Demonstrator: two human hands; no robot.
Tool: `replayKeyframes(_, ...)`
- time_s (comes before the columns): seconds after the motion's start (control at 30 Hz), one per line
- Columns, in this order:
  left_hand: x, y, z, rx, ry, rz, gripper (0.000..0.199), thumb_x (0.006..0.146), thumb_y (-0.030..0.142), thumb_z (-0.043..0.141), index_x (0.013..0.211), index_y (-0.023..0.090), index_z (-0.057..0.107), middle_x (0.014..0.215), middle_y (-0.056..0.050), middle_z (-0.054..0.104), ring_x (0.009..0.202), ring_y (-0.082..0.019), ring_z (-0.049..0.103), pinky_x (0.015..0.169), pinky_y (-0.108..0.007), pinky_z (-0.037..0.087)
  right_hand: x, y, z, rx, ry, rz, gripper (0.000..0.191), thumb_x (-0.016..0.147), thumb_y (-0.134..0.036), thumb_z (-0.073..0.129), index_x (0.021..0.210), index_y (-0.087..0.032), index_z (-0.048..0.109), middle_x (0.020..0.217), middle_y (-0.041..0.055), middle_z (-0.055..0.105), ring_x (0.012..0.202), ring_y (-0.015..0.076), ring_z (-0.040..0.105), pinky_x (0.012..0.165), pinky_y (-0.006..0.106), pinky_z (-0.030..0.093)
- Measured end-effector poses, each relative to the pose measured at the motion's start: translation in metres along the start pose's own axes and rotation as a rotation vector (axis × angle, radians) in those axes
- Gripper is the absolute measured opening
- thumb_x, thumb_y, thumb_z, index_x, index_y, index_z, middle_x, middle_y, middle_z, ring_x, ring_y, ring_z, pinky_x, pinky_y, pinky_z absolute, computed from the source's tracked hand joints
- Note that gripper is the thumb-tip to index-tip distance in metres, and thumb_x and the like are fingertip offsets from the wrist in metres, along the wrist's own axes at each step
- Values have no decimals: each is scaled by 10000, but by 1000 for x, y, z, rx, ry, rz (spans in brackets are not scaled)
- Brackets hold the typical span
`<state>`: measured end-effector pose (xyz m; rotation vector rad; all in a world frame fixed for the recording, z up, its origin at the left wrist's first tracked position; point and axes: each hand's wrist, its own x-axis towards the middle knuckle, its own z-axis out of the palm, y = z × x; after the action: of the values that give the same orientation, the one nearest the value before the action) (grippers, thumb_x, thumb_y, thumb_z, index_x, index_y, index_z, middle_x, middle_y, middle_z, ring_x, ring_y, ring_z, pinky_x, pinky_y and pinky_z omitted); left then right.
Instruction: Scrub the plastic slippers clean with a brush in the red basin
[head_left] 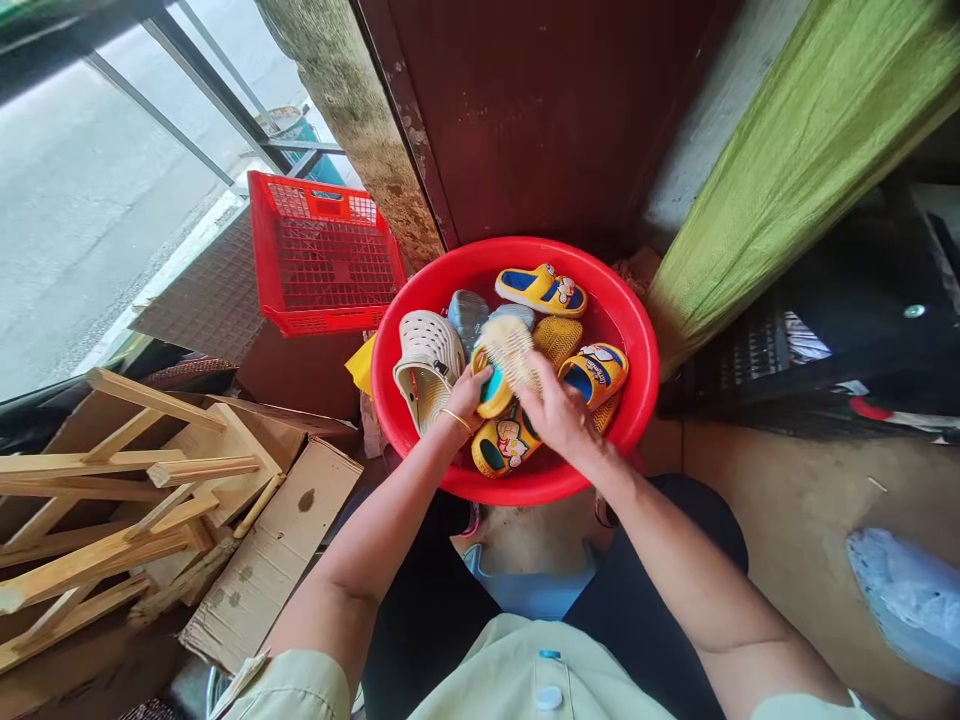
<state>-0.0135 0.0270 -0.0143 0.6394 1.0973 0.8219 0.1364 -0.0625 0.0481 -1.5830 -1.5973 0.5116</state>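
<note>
Over a red basin (646, 345) of shoes, my left hand (466, 395) is closed on a small yellow shoe (493, 398) with a teal inside. My right hand (559, 410) grips a pale bristled brush (508, 345), which lies against that shoe and partly covers it. A cream clog (429, 350) rests at the basin's left side. Yellow-and-blue sandals (541, 290) sit at the back and at the right (596, 375). Below my hands is a yellow shoe with a cartoon figure (502, 445). Grey-blue shoes (469, 315) and a yellow woven-looking one (559, 340) lie behind the brush.
A red crate (326, 255) stands behind the basin on the left. Wooden stools or frames (172, 470) and flattened cardboard (277, 550) are at the left. A green cloth (787, 170) hangs at the right. Below it on the floor is a plastic bag (911, 600).
</note>
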Motion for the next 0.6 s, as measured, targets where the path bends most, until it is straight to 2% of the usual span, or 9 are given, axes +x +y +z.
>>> replayKeyframes(0.1,-6,-8,-5,477,20,287,637,810,201,674,1435,217,551,1286,-79,709,1197,-269,669,1107,-445,496,21,19,-32,67,168,192,593,998,-497,476,1491,-167,506,1236,181,730,937,283,753,777,397,640)
replayKeyframes(0.17,-12,-11,-10,759,26,410,674,795,199,657,1458,192,534,1405,-123,640,1334,-310,583,1183,-499,412,31,30,-52,182,207,333,656,975,-580,488,1503,-192,490,1068,140,759,690,228,721,571,341,611)
replayKeyframes(0.23,-15,-6,-12,942,59,525,697,775,197,641,1461,146,529,1505,-184,545,1438,-349,479,1216,-547,352,36,38,-67,319,207,452,714,936,-655,513,1497,-214,488,890,72,738,520,171,636,431,282,532)
replayKeyframes(0.3,-10,7,-7,1021,76,647,725,740,177,638,1456,123,536,1570,-209,462,1499,-360,392,1239,-555,307,36,44,-76,455,214,527,754,888,-701,555,1476,-232,495,817,27,702,464,137,587,379,241,479)
replayKeyframes(0.37,7,27,9,1018,8,707,687,732,170,644,1417,153,585,1533,-184,511,1473,-347,427,1241,-529,310,33,49,-81,565,221,569,775,849,-721,593,1456,-249,502,804,3,683,452,119,569,361,218,454)
replayKeyframes(0.43,36,49,36,983,-93,678,535,761,187,656,1296,199,676,1377,-147,643,1355,-333,548,1217,-496,347,30,51,-85,623,204,604,787,823,-726,619,1448,-262,500,798,-10,679,445,113,560,350,212,449)
replayKeyframes(0.5,72,67,70,989,-75,660,442,779,197,674,1221,199,700,1343,-159,661,1346,-342,548,1215,-476,327,29,52,-88,632,163,624,778,817,-720,632,1438,-268,505,809,-10,686,452,115,569,355,214,467)
replayKeyframes(0.6,122,77,114,1174,12,560,511,747,226,758,1244,167,654,1407,-217,605,1404,-398,462,1204,-536,266,28,52,-91,609,93,627,741,830,-702,629,1429,-282,514,825,-11,690,457,111,581,363,208,484)
